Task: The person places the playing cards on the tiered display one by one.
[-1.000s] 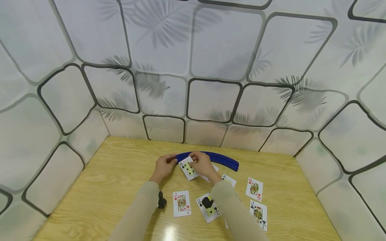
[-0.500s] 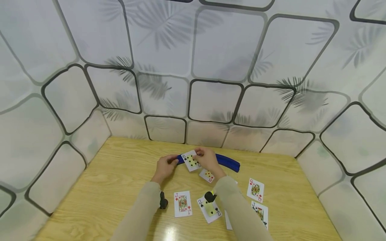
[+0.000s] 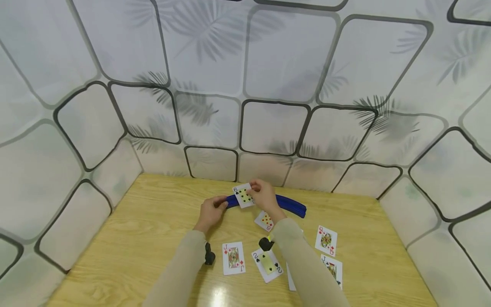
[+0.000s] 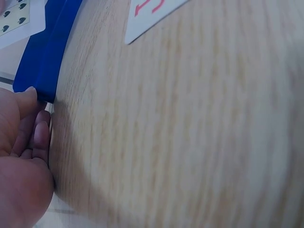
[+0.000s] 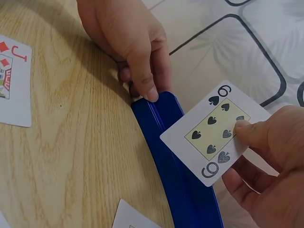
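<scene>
A curved blue card holder point(image 3: 291, 206) lies near the back of the table. My left hand point(image 3: 211, 213) grips its left end, the thumb on top and the fingers curled at the end, as the right wrist view shows. Between thumb and fingers my right hand point(image 3: 264, 198) pinches a six of spades point(image 5: 211, 135), face up and tilted. The card is over the holder's left half and covers part of it; its lower edge is not seated in the groove. In the left wrist view, a corner of this card point(image 4: 14, 19) shows beside the holder.
Face up on the table point(image 3: 145, 238) lie a jack of diamonds point(image 3: 233, 258), a two of spades point(image 3: 267, 265), a red eight point(image 3: 264, 221), a queen of diamonds point(image 3: 326, 241) and a black jack point(image 3: 334, 270). My right sleeve partly hides another card point(image 3: 291, 279). A patterned curtain point(image 3: 268, 128) stands behind.
My right hand has carried the six of spades away from me, from in front of the holder to over it, uncovering the red eight. The left hand stays at the holder's end.
</scene>
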A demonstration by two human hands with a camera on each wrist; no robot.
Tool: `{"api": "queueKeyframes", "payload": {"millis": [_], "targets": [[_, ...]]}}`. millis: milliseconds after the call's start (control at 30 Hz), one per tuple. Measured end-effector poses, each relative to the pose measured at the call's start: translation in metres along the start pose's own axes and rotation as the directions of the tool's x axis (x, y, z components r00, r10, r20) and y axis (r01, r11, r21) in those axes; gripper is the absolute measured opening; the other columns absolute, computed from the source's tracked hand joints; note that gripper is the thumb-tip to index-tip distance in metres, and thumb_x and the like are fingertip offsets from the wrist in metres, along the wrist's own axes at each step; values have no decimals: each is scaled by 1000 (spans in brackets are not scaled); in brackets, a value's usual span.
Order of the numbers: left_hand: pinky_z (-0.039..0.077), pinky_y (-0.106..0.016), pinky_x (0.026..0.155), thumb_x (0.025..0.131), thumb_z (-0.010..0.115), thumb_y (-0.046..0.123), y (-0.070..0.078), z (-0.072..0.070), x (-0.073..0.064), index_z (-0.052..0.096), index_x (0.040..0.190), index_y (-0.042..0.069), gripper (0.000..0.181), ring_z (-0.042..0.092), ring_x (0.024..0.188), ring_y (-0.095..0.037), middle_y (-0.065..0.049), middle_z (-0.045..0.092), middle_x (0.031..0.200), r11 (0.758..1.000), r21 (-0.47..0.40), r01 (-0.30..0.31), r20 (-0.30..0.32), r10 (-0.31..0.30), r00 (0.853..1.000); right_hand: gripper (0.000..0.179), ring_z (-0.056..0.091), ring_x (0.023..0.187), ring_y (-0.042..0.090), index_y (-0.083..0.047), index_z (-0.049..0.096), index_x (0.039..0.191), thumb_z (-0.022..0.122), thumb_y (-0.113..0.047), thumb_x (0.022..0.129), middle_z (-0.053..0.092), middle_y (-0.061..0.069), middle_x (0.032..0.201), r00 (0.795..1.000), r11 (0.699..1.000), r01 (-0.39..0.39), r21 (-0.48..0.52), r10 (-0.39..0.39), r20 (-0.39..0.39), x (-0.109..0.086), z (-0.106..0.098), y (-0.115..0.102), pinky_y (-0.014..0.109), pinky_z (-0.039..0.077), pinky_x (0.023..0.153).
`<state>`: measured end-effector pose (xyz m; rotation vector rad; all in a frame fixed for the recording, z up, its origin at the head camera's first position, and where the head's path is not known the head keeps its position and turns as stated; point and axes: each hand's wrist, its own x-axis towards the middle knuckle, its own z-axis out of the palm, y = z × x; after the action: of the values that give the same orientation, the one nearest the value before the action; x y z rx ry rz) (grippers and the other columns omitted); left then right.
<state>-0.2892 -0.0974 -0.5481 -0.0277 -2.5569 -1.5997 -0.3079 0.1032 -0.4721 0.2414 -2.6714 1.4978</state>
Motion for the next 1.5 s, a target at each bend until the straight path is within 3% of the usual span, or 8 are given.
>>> {"api": "queueKeyframes", "payload": {"millis": [200,567,1167,1500], "targets": [[54,-52,107,102,68,6,0,0,0,74,128,-1,28,69,121,-38,-21,75,126,1000,-3,-6,6,6,1000,27,74,108,37,3,71,124,72,-7,99,77,22,113,1000,1000,0,20,1,-11,1,0,-6,45,62,92],[52,-53,110,103,66,8,-2,0,1,73,129,0,28,67,126,-38,-20,74,129,1000,16,7,3,-7,1000,30,71,117,36,1,71,128,72,-10,100,76,21,120,1000,1000,-13,27,13,-10,5,3,-8,47,61,96],[51,-54,112,103,67,10,-2,0,-1,73,129,0,29,65,129,-39,-20,73,132,999,28,15,-1,-15,1000,32,72,116,36,4,70,131,70,-9,101,76,21,120,999,995,-25,95,29,-40,12,12,-7,47,60,98],[51,-53,112,104,66,10,-1,0,0,73,130,1,29,64,130,-39,-20,72,133,1000,21,11,8,-11,1000,29,70,118,36,3,70,130,65,-10,104,74,21,123,999,994,26,106,-21,-43,13,13,-4,49,59,99]]}}
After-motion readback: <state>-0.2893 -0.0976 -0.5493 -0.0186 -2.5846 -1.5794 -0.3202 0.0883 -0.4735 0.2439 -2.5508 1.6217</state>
